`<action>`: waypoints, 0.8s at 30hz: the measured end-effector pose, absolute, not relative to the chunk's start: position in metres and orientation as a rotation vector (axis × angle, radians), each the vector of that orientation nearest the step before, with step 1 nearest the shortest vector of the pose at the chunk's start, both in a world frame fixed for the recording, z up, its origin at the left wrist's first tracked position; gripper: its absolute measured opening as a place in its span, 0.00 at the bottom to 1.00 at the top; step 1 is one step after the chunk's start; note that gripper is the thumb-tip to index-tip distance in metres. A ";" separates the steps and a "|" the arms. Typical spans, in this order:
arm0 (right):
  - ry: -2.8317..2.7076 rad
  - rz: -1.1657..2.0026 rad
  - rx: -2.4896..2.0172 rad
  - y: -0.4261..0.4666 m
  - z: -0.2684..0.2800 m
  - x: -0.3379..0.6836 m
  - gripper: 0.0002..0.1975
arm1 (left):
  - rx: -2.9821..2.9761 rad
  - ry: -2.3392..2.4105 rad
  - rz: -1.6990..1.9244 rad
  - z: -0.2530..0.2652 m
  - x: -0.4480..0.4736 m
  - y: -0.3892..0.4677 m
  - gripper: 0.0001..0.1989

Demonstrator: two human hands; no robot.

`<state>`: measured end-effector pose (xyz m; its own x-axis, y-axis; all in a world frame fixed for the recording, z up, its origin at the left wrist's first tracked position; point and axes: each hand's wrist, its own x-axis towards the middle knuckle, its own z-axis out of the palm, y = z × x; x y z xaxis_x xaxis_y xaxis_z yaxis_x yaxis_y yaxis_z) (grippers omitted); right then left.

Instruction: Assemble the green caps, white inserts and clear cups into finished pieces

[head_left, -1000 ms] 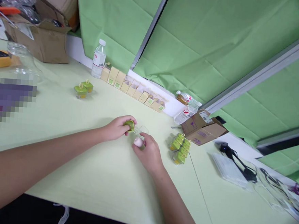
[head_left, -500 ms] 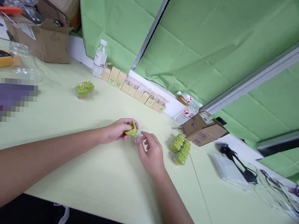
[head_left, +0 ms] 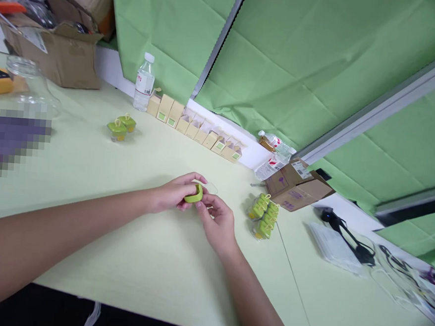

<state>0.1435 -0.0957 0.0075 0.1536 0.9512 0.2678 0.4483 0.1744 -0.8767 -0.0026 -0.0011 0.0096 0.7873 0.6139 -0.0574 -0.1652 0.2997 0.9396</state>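
My left hand (head_left: 174, 194) is closed around a small green lid (head_left: 199, 195), its hollow side partly showing. From the right, my right hand (head_left: 219, 221) meets the lid, with thumb and fingertips pinching its near edge. Just behind the fingers, a small clear plastic cup (head_left: 212, 187) rests on the table, only its faint outline visible. To the right of my right hand sits a cluster of several green-lidded clear containers (head_left: 264, 216) with loops on top. Two more such containers (head_left: 121, 127) stand at the far left.
A row of small cardboard boxes (head_left: 193, 126) lines the back edge beside an upright water bottle (head_left: 144, 82). Plastic bottles (head_left: 273, 162) lie next to an open carton (head_left: 298, 186). A glass jar (head_left: 32, 88) stands left; cables and a headset (head_left: 349, 239) lie right.
My right hand has come up to the green lid and its fingertips now touch it. My left hand has turned the lid slightly and shifted it a little to the right.
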 end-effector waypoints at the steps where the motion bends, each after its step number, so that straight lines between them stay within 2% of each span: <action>1: -1.432 0.639 -1.431 -0.095 0.007 0.145 0.09 | 1.214 0.472 0.546 0.009 -0.002 -0.002 0.17; 7: -1.320 0.510 -1.445 -0.093 0.006 0.153 0.08 | 1.629 0.599 0.944 -0.004 0.003 0.003 0.11; 11: -1.324 0.475 -1.451 -0.094 0.008 0.155 0.09 | 1.830 0.544 0.996 -0.006 0.002 0.009 0.03; 18: -1.362 0.425 -1.462 -0.096 0.009 0.155 0.08 | 1.753 0.481 0.897 -0.006 0.000 0.013 0.08; 24: -1.296 0.571 -1.392 -0.093 0.004 0.158 0.09 | 1.675 0.427 0.832 -0.008 0.001 0.011 0.09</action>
<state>0.1580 -0.0934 0.0042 0.2864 0.9049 0.3148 0.3786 0.1949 -0.9048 0.0005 0.0109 -0.0080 0.6814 0.6684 0.2982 -0.1470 -0.2741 0.9504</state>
